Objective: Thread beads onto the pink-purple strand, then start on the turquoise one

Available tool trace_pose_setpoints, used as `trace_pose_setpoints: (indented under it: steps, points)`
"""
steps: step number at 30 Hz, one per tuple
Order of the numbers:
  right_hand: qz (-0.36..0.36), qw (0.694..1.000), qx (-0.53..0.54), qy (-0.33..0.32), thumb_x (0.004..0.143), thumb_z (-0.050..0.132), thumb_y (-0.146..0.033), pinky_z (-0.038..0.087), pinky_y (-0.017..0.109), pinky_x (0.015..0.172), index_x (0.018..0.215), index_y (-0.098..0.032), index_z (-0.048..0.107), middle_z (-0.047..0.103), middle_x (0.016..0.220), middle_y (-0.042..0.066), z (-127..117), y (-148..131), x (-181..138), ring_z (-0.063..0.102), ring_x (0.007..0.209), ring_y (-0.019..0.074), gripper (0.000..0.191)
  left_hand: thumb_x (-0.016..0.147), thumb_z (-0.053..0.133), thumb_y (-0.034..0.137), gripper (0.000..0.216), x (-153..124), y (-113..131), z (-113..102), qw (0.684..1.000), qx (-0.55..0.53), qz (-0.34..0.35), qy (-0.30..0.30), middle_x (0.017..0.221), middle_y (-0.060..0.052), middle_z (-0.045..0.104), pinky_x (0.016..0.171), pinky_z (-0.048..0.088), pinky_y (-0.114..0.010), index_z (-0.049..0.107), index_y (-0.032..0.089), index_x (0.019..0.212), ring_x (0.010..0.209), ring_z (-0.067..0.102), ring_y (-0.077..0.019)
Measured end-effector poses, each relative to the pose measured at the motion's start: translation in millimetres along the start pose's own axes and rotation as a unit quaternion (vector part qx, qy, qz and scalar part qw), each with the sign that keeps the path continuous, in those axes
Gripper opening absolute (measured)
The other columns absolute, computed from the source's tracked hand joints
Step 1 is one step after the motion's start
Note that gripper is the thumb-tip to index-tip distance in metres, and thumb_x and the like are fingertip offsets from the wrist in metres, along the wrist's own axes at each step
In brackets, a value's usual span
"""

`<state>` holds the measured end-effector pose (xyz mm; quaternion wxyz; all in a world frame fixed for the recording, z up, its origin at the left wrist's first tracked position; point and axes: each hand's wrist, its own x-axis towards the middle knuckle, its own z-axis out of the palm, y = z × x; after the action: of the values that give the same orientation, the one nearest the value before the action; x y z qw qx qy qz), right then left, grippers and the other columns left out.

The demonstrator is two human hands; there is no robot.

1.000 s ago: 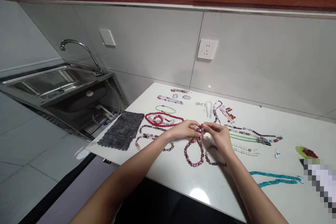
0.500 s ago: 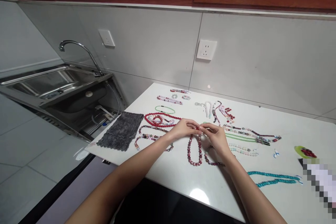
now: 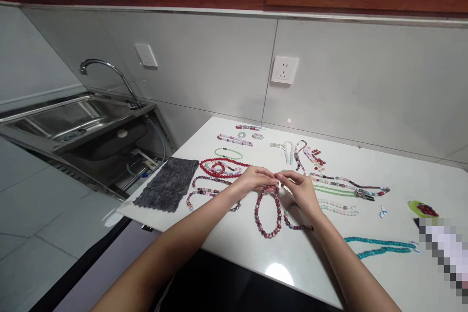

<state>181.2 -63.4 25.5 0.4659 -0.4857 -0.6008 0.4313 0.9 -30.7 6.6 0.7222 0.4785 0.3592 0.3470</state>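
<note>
1. Far left: a metal sink [image 3: 69, 117] with a curved faucet [image 3: 107, 61]. Beside it, a dark cloth [image 3: 168, 185] lies on the white counter [image 3: 307, 261].

2. Behind the left forearm: a red bead strand [image 3: 230, 160], looped, lying flat.

3. Left hand [image 3: 254, 180]: thumb and fingers clamped on the upper end of the bead loop [image 3: 256, 214]. The loop, of mottled dark-red beads, hangs toward the counter's front edge, between the 2 forearms. Contact of its lower curve with the counter cannot be confirmed.

4. Change over the last 0.5 s: the loop has widened from a narrow oval to a rounder one, and its lower curve sits nearer the front edge. The 2 hands remain at its upper end. Judgement: handling is concentrated at that end, and the rest of the loop follows freely.

5. Right hand [image 3: 302, 187]: thumb and index finger pinched on the same end, just beside the left fingertips. Bead or cord under the pinch: too small to tell.

6. Right of the hands: green strands [image 3: 332, 189], a teal strand [image 3: 383, 242] and a green dish [image 3: 413, 208] bearing dark-red beads [image 3: 427, 209].
</note>
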Motion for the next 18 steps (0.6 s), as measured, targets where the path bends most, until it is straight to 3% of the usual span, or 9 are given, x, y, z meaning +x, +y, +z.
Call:
trace_pose_setpoints:
  steps: [10,18]
  points:
    - [0.013,0.999,0.001,0.042,0.078,0.067,-0.043,0.048,0.035,0.086,0.091,-0.020,0.075,0.073,0.100,0.008,1.0,-1.5,-0.7,0.065,0.097,0.0251,0.028,0.059,0.084,0.038,0.041,5.8,-6.5,-2.9,1.000,0.001,0.000,0.025,0.088,-0.011,0.070,0.084,0.052,-0.034,0.071,0.010,0.086,0.078,0.068,-0.0168]
    - [0.027,0.996,0.003,0.082,0.074,0.071,-0.045,0.051,0.035,0.078,0.084,-0.018,0.075,0.074,0.090,0.008,-1.2,0.2,-0.4,0.067,0.085,0.0247,0.029,0.058,0.084,0.039,0.043,3.7,-4.3,-0.7,1.000,0.002,0.002,0.027,0.086,-0.011,0.070,0.079,0.052,-0.033,0.071,0.009,0.085,0.075,0.066,-0.0161]
